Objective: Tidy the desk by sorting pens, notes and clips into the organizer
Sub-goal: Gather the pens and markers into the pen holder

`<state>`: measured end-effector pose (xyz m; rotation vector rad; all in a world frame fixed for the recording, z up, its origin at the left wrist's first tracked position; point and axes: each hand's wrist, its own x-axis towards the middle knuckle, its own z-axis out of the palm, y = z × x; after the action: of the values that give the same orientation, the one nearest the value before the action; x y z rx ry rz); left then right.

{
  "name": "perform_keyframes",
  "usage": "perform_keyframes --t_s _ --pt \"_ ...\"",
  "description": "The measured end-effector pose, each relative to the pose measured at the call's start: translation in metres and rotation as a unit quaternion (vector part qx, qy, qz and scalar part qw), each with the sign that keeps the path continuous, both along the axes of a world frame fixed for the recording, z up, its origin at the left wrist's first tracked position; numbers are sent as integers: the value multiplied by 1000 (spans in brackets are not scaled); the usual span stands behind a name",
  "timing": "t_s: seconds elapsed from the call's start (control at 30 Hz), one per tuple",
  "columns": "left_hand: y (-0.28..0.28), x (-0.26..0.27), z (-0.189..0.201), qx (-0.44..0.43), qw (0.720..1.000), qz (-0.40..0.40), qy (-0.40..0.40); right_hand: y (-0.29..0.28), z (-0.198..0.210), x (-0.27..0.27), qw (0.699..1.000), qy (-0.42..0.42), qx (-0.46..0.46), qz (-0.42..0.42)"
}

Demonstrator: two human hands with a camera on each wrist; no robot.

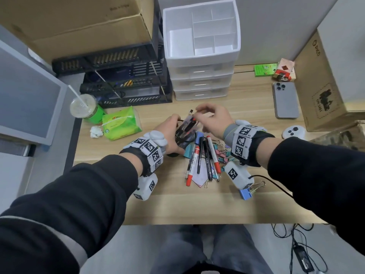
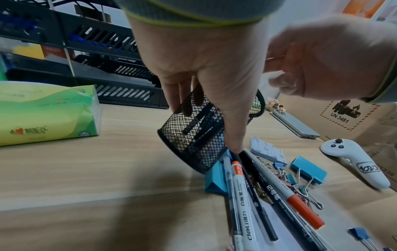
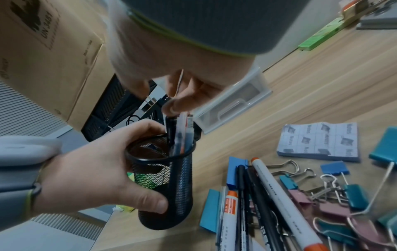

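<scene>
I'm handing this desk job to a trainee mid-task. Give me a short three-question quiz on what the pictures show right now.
1. True or false: the left hand grips the black mesh pen cup.
2. What do the right hand's fingertips touch? A) a binder clip B) the tops of the pens in the cup C) the phone
3. Fill in: the compartments on top of the white drawer organizer hold ____ pens so far.

Key: 1 true. 2 B. 3 no; other pens, the binder clips and the notes pad lie on the desk.
</scene>
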<state>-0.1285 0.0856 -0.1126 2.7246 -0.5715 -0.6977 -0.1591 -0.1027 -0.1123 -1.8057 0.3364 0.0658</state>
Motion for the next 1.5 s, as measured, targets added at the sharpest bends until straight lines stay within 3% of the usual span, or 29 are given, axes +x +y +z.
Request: perform_keyframes --t_s 0.1,0.23,0.3,0.47,0.77,1.07,1.23,1.3,1.4,1.5 --pt "9 0 -1 3 1000 6 4 -13 -16 4 994 25 -85 -64" --pt "22 -4 -7 11 1000 6 1 -16 -51 -7 941 213 -256 57" --pt "27 -7 -11 13 1000 7 -6 -10 -67 -17 913 254 -306 93" --pt "37 -13 -28 -6 1000 18 4 13 -91 -30 898 271 -342 65" --pt "42 -14 -45 -74 995 73 -12 22 -92 -27 879 272 -387 64" --pt "44 -10 -44 -72 995 73 -5 18 -93 -19 883 284 -364 77" --pt "36 -7 -35 -46 997 60 2 6 -75 -10 878 291 -363 114" --pt "32 -6 -30 -28 998 57 0 -3 -61 -5 894 282 -325 124" --pt "31 -5 -25 1 998 55 -20 -13 -34 3 945 236 -187 126" --pt "32 -5 -25 2 998 56 -28 -17 -7 15 977 187 -56 85"
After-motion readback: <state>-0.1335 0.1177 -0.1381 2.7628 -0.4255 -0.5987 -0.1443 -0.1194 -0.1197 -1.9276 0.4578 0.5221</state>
